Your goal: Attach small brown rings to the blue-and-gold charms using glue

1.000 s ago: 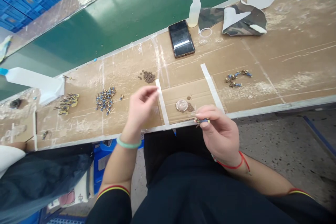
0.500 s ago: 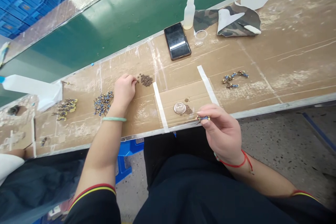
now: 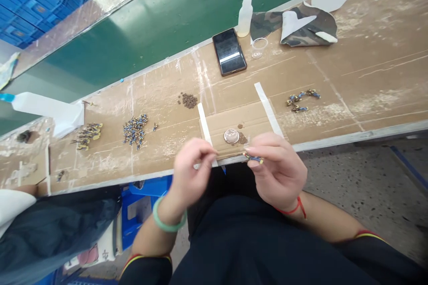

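Between the thumb and fingers of my right hand (image 3: 279, 164) is a small painted figurine (image 3: 253, 157), blue and gold, held near the table's front edge. My left hand (image 3: 195, 167) is pinched closed beside a white tape strip; whatever its fingertips hold is too small to make out. In front of the hands lies a round shallow dish (image 3: 231, 136) with wet brown spots next to it. Farther back is a pile of tiny brown pieces (image 3: 189, 100). A heap of similar figurines (image 3: 134, 129) lies to the left, and several more figurines (image 3: 301, 99) lie to the right.
A phone (image 3: 229, 51), a nozzle bottle (image 3: 245, 11), a clear ring (image 3: 260, 44) and camouflage cloth (image 3: 309, 26) lie along the back. On the left are standing figurines (image 3: 89, 135) and a white bottle (image 3: 33, 103). Part of another person shows at lower left.
My left hand has come away from the brown pile, moving right and toward me, near my right hand. The figurine in my right hand has tilted and dropped slightly.
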Available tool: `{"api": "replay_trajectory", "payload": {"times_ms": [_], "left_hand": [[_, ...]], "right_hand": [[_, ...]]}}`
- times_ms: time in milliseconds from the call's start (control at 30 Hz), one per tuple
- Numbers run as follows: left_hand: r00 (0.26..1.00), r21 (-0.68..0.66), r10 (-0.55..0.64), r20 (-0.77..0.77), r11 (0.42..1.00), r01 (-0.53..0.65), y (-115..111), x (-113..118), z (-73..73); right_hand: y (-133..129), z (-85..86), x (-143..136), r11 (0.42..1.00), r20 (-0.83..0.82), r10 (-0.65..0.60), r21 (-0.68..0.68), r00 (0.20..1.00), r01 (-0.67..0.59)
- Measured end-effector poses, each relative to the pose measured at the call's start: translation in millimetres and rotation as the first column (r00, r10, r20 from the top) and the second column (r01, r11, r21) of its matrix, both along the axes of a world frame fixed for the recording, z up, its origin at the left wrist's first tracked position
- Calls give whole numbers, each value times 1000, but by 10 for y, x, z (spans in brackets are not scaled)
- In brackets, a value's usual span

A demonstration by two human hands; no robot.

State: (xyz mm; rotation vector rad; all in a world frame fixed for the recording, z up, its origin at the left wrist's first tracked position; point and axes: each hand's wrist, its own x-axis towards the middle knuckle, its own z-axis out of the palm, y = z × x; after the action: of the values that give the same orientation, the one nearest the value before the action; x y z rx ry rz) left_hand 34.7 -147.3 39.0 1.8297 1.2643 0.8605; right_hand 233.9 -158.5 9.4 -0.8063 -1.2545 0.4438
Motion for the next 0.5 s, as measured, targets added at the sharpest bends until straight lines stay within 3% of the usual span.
{"api": "replay_trajectory", "payload": {"times_ms": [67, 167, 333, 500], "left_hand": [[984, -34, -91, 151, 995, 97, -255, 230, 9], [947, -2, -132, 294, 990, 138, -414, 465, 2], [935, -33, -66, 349, 996, 82, -423, 572, -44], [925, 33, -206, 319, 978, 207, -349, 537, -13]], "right_hand": [[23, 27, -68, 998, -4, -44, 48, 999, 44], [14, 33, -130, 993, -32, -103, 56, 994, 105], [-24, 35, -160, 984, -109, -177, -15, 978, 176], [-68, 81, -119, 986, -165, -153, -85, 974, 141]]}}
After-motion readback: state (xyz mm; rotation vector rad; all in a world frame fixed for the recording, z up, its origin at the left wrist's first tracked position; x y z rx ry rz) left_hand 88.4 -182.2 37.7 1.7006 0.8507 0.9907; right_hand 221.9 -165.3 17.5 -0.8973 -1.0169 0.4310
